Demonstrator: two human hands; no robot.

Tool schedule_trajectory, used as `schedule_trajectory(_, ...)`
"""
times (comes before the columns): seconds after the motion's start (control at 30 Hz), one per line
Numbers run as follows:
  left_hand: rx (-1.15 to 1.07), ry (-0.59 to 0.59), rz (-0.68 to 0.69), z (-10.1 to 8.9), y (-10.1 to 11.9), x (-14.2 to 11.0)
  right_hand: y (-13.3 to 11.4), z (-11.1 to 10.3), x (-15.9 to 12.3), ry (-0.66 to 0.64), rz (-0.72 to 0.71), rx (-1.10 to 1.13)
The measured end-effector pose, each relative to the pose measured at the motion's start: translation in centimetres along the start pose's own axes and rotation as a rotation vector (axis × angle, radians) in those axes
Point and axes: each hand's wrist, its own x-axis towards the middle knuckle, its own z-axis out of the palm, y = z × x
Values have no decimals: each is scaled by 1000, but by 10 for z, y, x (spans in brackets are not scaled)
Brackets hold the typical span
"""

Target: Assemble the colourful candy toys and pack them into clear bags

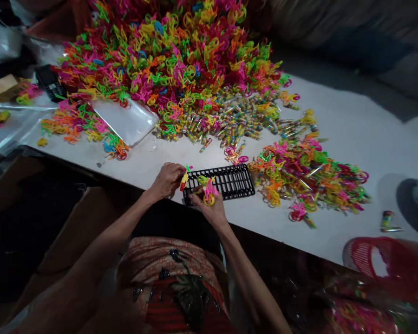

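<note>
A black slatted plastic rack (pixel 234 182) lies near the front edge of the white table. At its left end, my left hand (pixel 167 180) pinches a small tube (pixel 184 182) in yellow and red, with green and pink plastic at its top. My right hand (pixel 214 212) is over the rack's front left part, its fingers closed around a small plastic toy (pixel 209 191) with a pink body and yellow ring. The fingertips of both hands are partly hidden, and fine details are blurred.
A large heap of bright plastic toys (pixel 153 60) fills the back. Small filled tubes (pixel 233 123) lie before it. Toys with tubes (pixel 310 176) are piled right of the rack. Clear plastic bags (pixel 128 121), a black keypad phone (pixel 49 82) and a red basket (pixel 362 255) are around.
</note>
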Motion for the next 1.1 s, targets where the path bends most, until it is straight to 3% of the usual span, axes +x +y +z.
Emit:
schedule_trajectory(0.27, -64, 8, 40, -2, -2, 0, 4, -6, 1, 5, -94, -237)
schedule_trajectory(0.57, -68, 33, -4, 2, -2, 6, 5, 3, 0, 5, -133, -210)
schedule_trajectory(0.77, -98, 38, 4, 1, -3, 6, 3, 8, -6, 20, -232, -455)
schedule_trajectory(1.0, -138, 47, -9, 1, -1, 6, -3, 20, -9, -71, -278, -716)
schedule_trajectory(1.1, -155, 88, -10, 2, -1, 2, -4, 15, -9, -104, -248, -713)
